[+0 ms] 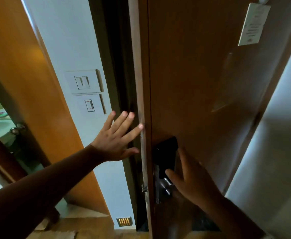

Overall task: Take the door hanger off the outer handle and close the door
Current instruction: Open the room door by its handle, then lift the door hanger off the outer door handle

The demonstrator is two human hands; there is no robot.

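Door hanger isn't showing anywhere; the outer handle is lying hidden beyond the door (201, 83) edge. Your left hand (117, 137), fingers spread and empty, is reaching nearest that edge; your right hand (193, 180) is hovering, fingers spread, by the inner handle (166, 184).

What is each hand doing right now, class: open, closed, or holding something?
Left hand: open, fingers spread, fingertips at the door edge, holding nothing.
Right hand: open, by the inner handle, gripping nothing.

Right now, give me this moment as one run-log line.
left hand: open, at door edge | right hand: open, by inner handle | door: ajar
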